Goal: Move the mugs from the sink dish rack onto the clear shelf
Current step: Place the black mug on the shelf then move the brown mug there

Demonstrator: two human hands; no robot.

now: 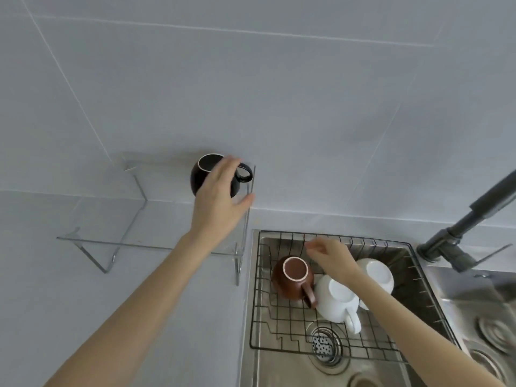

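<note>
A black mug point(201, 177) stands on the clear shelf point(117, 241) at its far right corner, with its handle pointing right. My left hand point(220, 199) lies against the mug's near side, fingers stretched out and thumb spread away, not closed around it. The wire dish rack point(282, 325) sits in the sink point(279, 367). In it are a brown mug point(287, 280), a white mug point(335, 300) and another white mug point(377, 275) behind my forearm. My right hand point(332, 258) hovers over the rack just right of the brown mug, fingers loosely curled, holding nothing.
A dark faucet point(469, 219) rises at the right of the sink. A second basin point(480, 317) lies at the far right. The grey tiled wall point(279, 107) stands directly behind the shelf. The sink drain point(325, 344) shows under the rack.
</note>
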